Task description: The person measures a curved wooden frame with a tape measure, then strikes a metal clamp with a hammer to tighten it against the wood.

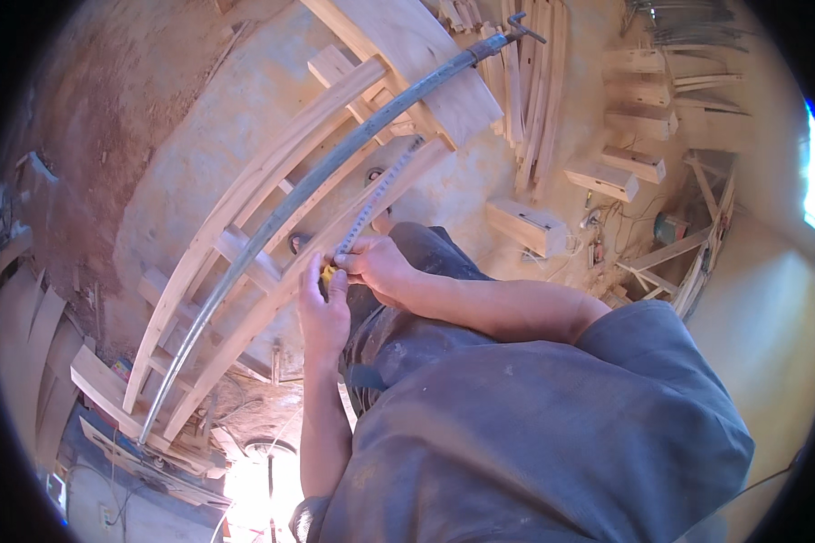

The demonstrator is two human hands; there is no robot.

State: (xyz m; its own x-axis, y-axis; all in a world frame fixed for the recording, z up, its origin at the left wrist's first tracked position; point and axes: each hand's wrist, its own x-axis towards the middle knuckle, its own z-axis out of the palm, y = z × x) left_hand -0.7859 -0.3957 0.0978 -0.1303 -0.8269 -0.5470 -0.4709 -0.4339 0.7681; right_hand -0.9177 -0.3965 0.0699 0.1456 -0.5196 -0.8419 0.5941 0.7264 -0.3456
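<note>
A tape measure with a yellow case is in my left hand, its fingers wrapped round the case. Its pale marked blade stretches up and to the right along the near wooden rail of a frame, ending by a wide board. My right hand pinches the blade just beside the case. Over the frame lies a long metal bar clamp, its screw handle at the upper right. Beyond the clamp runs the far wooden rail.
Wooden blocks and long strips lie on the floor to the right. Cables trail near the blocks. A bright lamp glows at the lower left. More boards stand at the left edge.
</note>
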